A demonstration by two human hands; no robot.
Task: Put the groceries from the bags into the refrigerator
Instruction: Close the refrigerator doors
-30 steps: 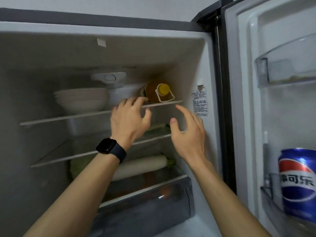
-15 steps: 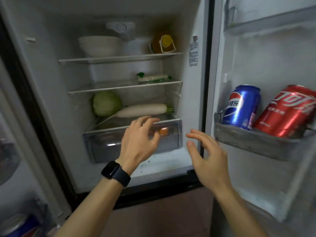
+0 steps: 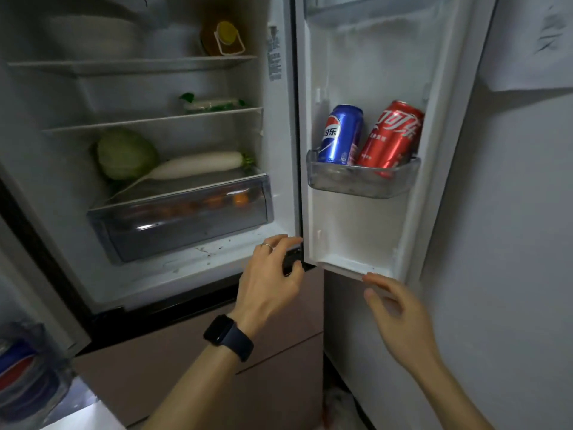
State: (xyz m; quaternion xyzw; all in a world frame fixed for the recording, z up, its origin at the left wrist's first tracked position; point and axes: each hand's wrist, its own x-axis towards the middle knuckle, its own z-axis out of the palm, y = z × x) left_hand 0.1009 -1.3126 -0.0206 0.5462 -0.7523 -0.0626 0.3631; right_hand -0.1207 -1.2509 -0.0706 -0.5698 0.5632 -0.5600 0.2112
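Two bare hands hold nothing, fingers loosely apart: the left hand (image 3: 269, 274), a dark watch (image 3: 228, 336) on its wrist, hovers at the front right corner of the open refrigerator (image 3: 279, 150) floor, and the right hand (image 3: 400, 311) has its fingertips at the bottom edge of the door (image 3: 356, 72); whether they touch it I cannot tell. Inside, a cabbage (image 3: 125, 153) and a white radish (image 3: 192, 164) lie side by side on the lid of the clear drawer (image 3: 186, 225), with a packet (image 3: 214, 103) at the right end of the middle shelf (image 3: 155, 121). In the door bin (image 3: 362, 184), a blue can (image 3: 339, 135) stands just beside a leaning red can (image 3: 390, 135).
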